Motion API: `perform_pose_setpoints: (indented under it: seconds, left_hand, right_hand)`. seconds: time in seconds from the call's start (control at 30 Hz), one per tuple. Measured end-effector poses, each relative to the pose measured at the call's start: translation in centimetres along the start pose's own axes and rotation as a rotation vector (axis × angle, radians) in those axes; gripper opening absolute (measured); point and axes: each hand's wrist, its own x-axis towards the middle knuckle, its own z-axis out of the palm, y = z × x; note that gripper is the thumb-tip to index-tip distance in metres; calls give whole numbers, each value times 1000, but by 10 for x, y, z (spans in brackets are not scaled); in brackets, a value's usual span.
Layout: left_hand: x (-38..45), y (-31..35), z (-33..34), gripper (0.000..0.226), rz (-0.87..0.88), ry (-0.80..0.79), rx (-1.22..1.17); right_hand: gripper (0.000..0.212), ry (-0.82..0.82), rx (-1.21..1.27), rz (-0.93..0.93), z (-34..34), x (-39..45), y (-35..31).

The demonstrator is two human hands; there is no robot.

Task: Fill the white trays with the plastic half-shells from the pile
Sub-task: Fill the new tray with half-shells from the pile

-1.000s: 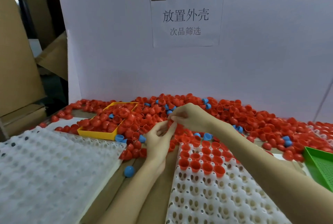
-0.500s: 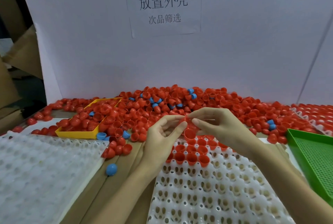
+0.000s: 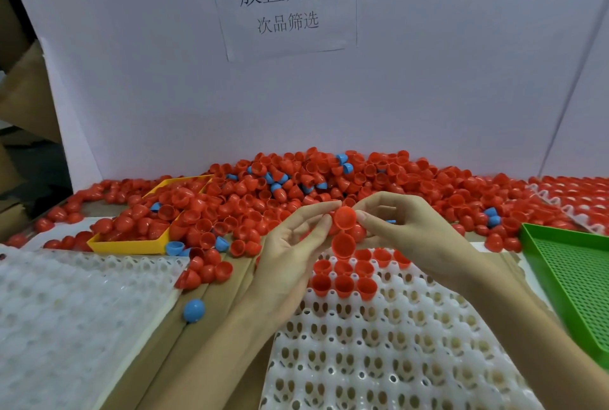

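Observation:
A big pile of red half-shells (image 3: 329, 185), with a few blue ones mixed in, lies along the white back wall. In front of me a white tray (image 3: 379, 343) carries several red shells in its far rows. Above those rows both hands meet: my left hand (image 3: 293, 245) and my right hand (image 3: 402, 228) pinch a red half-shell (image 3: 344, 218) between their fingertips. A second red half-shell (image 3: 343, 246) sits just below it, between the hands, and which hand holds it I cannot tell.
A second white tray (image 3: 66, 327) lies at the left, a yellow bin (image 3: 131, 243) with red shells behind it. A green mesh tray (image 3: 573, 278) sits at the right, another filled white tray (image 3: 580, 198) beyond. One blue shell (image 3: 193, 310) lies loose on the cardboard.
Both hands drew back from the pile to over the tray's filled rows. The red shells between the fingertips are now plainly visible. The camera moved closer and lower.

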Motion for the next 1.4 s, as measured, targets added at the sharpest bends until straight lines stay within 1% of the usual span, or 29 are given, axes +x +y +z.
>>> perform_pose_setpoints:
  seconds: [0.13, 0.33, 0.47, 0.6, 0.67, 0.77, 0.8, 0.83, 0.87, 0.93, 1.0, 1.07, 1.2, 1.3, 1.33, 1.4]
  left_hand:
    - [-1, -3, 0, 22, 66, 33, 228]
    - [-1, -7, 0, 20, 79, 88, 313]
    - [0, -7, -4, 18, 55, 114, 327]
    - [1, -7, -7, 17, 76, 130, 421]
    - [3, -8, -9, 18, 89, 135, 496]
    - [4, -7, -10, 16, 113, 151, 631]
    - [4, -5, -12, 12, 134, 126, 721]
    - [4, -4, -15, 6, 149, 65, 818]
    - [4, -1, -18, 3, 140, -36, 901]
    - [2, 3, -23, 15, 82, -254, 1060]
    - [-1, 5, -27, 19, 34, -391, 1154]
    - [-2, 7, -29, 15, 23, -456, 1152]
    - [0, 17, -34, 11, -26, -526, 1154]
    - [-2, 23, -33, 19, -112, -613, 1140]
    - [-3, 25, -32, 22, -122, -643, 1148]
    - [-3, 26, -30, 27, -115, -680, 1184]
  right_hand:
    - [13, 34, -104, -59, 0, 0, 3]
    - [9, 49, -164, -49, 0, 4, 5]
    - [8, 34, -187, -57, -4, 7, 6]
    - [4, 28, -243, -85, -10, 12, 9]
    - [3, 46, -320, -111, -17, 17, 13]
    - [6, 128, -502, -135, -32, 32, 26]
    - [8, 166, -564, -136, -38, 38, 32]
    - [9, 209, -614, -132, -42, 45, 38]
    - [7, 259, -650, -125, -47, 51, 44]
    - [5, 356, -676, -101, -57, 63, 54]
    - [14, 385, -681, -67, -66, 71, 60]
    - [21, 360, -684, -53, -70, 70, 61]
    - [19, 306, -633, -75, -69, 48, 56]
    - [19, 210, -468, -50, -69, 24, 49]
    - [19, 198, -407, -45, -70, 17, 48]
    - [18, 226, -309, -46, -71, 7, 49]
